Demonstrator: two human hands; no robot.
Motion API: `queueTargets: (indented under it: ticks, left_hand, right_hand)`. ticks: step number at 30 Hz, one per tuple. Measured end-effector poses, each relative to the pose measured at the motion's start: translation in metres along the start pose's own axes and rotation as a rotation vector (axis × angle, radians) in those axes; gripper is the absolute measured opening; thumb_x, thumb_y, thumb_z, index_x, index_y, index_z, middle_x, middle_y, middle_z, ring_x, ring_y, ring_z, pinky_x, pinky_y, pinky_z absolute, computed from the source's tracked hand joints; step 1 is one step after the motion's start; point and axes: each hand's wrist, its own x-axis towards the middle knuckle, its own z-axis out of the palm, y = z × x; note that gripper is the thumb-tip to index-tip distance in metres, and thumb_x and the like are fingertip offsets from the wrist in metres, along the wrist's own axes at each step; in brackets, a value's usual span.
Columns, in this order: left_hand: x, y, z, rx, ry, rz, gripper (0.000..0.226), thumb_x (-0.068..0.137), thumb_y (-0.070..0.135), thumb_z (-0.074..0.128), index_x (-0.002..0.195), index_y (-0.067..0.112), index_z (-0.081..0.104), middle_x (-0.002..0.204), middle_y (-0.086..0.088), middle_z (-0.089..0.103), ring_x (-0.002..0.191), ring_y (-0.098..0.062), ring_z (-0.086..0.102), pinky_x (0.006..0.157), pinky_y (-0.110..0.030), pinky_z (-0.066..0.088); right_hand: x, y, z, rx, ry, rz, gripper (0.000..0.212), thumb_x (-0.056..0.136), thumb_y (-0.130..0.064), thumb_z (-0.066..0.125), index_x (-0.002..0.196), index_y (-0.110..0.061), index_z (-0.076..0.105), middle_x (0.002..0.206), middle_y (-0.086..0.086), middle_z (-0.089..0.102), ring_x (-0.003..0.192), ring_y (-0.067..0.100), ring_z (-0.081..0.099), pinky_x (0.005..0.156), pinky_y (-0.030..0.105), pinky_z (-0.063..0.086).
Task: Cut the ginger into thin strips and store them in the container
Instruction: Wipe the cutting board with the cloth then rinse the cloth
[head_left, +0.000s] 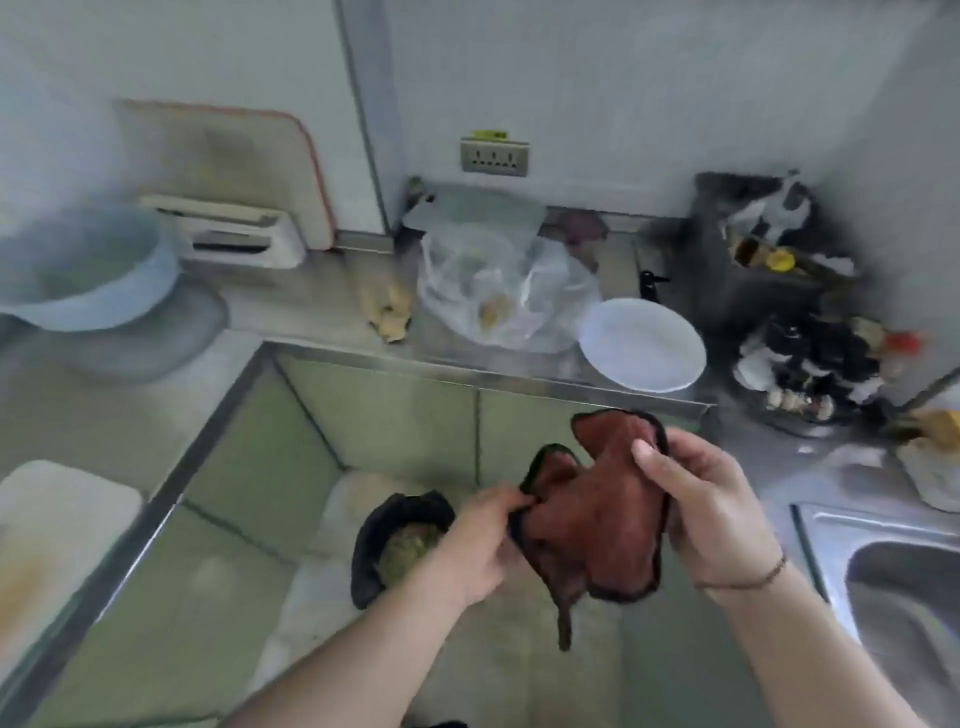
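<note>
A piece of ginger (387, 310) lies on the steel counter (322, 306) at the back, left of a clear plastic bag (506, 291) with more pale pieces inside. A cleaver (470, 210) leans at the wall behind the bag. A white round container (641, 344) sits at the counter's front edge. I hold a red-brown cloth (597, 514) in front of me, below the counter edge: my left hand (483, 540) pinches its left side and my right hand (711, 509) grips its right side.
A cutting board (234, 166) leans on the wall at back left, beside a knife rack (234, 236) and a blue basin (83, 270). Bottles crowd the right corner (810, 364). A sink (909, 597) is at right. A black-lined bin (400, 540) stands on the floor.
</note>
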Motion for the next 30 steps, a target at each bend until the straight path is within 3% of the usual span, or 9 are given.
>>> queueTargets:
  ticks: [4, 8, 11, 18, 21, 23, 25, 28, 30]
  left_hand:
    - [-0.017, 0.036, -0.132, -0.216, 0.17, -0.008, 0.032, 0.106, 0.031, 0.037, 0.101, 0.011, 0.062, 0.084, -0.013, 0.076, 0.072, -0.028, 0.074, 0.073, -0.041, 0.06]
    - [-0.058, 0.066, -0.215, -0.232, 0.049, 0.16, 0.021, 0.089, 0.027, 0.069, 0.105, 0.018, 0.077, 0.114, -0.007, 0.075, 0.106, -0.022, 0.069, 0.106, -0.047, 0.046]
    - [-0.079, 0.081, -0.262, -0.253, 0.056, 0.293, 0.032, 0.081, 0.006, 0.069, 0.113, 0.007, 0.074, 0.116, -0.015, 0.073, 0.104, -0.024, 0.072, 0.09, -0.036, 0.057]
    - [-0.128, 0.104, -0.344, -0.366, 0.181, 0.374, 0.055, 0.079, 0.01, 0.065, 0.133, 0.017, 0.062, 0.124, -0.015, 0.069, 0.108, -0.032, 0.069, 0.089, -0.047, 0.057]
    - [-0.151, 0.11, -0.373, -0.359, 0.239, 0.46, 0.051, 0.087, 0.001, 0.062, 0.134, 0.022, 0.062, 0.125, -0.012, 0.07, 0.109, -0.03, 0.069, 0.091, -0.045, 0.056]
    - [-0.169, 0.12, -0.397, -0.352, 0.289, 0.592, 0.037, 0.088, 0.0, 0.066, 0.12, 0.016, 0.073, 0.115, -0.011, 0.075, 0.104, -0.025, 0.072, 0.086, -0.041, 0.058]
    - [-0.183, 0.131, -0.422, -0.316, 0.343, 0.73, 0.024, 0.063, 0.003, 0.086, 0.084, 0.015, 0.082, 0.094, -0.008, 0.078, 0.084, -0.021, 0.074, 0.071, -0.032, 0.059]
    - [-0.183, 0.143, -0.452, -0.231, 0.443, 0.761, 0.024, 0.062, -0.005, 0.071, 0.054, 0.018, 0.069, 0.087, -0.004, 0.073, 0.078, -0.024, 0.069, 0.062, -0.028, 0.052]
    - [-0.174, 0.15, -0.468, -0.252, 0.539, 0.727, 0.03, 0.068, -0.005, 0.06, 0.064, 0.021, 0.074, 0.088, -0.004, 0.075, 0.078, -0.023, 0.072, 0.065, -0.028, 0.056]
  right_hand:
    - [0.035, 0.019, 0.082, 0.088, -0.1, 0.151, 0.023, 0.078, -0.018, 0.067, 0.096, -0.003, 0.066, 0.083, 0.014, 0.072, 0.068, 0.022, 0.07, 0.058, 0.029, 0.057]
    - [0.064, 0.053, 0.168, 0.078, -0.183, 0.298, 0.04, 0.074, -0.022, 0.074, 0.103, 0.002, 0.059, 0.093, 0.024, 0.067, 0.08, 0.03, 0.07, 0.067, 0.035, 0.059]
    - [0.084, 0.071, 0.217, 0.071, -0.178, 0.373, 0.016, 0.092, -0.013, 0.055, 0.104, -0.002, 0.057, 0.097, 0.021, 0.067, 0.082, 0.026, 0.071, 0.068, 0.033, 0.059]
    - [0.105, 0.109, 0.304, -0.062, -0.458, 0.506, 0.038, 0.089, -0.01, 0.057, 0.126, -0.005, 0.057, 0.118, 0.022, 0.066, 0.102, 0.035, 0.067, 0.077, 0.042, 0.059]
    - [0.11, 0.11, 0.34, -0.053, -0.602, 0.455, 0.034, 0.088, -0.004, 0.054, 0.12, -0.008, 0.063, 0.113, 0.02, 0.069, 0.101, 0.035, 0.066, 0.083, 0.045, 0.058]
    - [0.12, 0.104, 0.358, 0.037, -0.655, 0.332, 0.02, 0.079, -0.009, 0.066, 0.097, -0.009, 0.074, 0.095, 0.013, 0.074, 0.085, 0.026, 0.071, 0.074, 0.037, 0.06]
    - [0.134, 0.097, 0.378, 0.061, -0.711, 0.269, 0.002, 0.073, -0.01, 0.075, 0.072, -0.013, 0.075, 0.076, 0.008, 0.074, 0.071, 0.021, 0.071, 0.066, 0.03, 0.059]
    - [0.163, 0.115, 0.406, -0.169, -0.754, 0.218, 0.066, 0.077, 0.03, 0.03, 0.047, -0.017, 0.064, 0.051, 0.004, 0.058, 0.046, 0.013, 0.055, 0.046, 0.014, 0.043]
    - [0.179, 0.123, 0.432, -0.314, -0.806, 0.149, 0.077, 0.072, 0.038, 0.022, 0.043, -0.02, 0.062, 0.048, 0.0, 0.053, 0.045, 0.009, 0.047, 0.044, 0.014, 0.035]
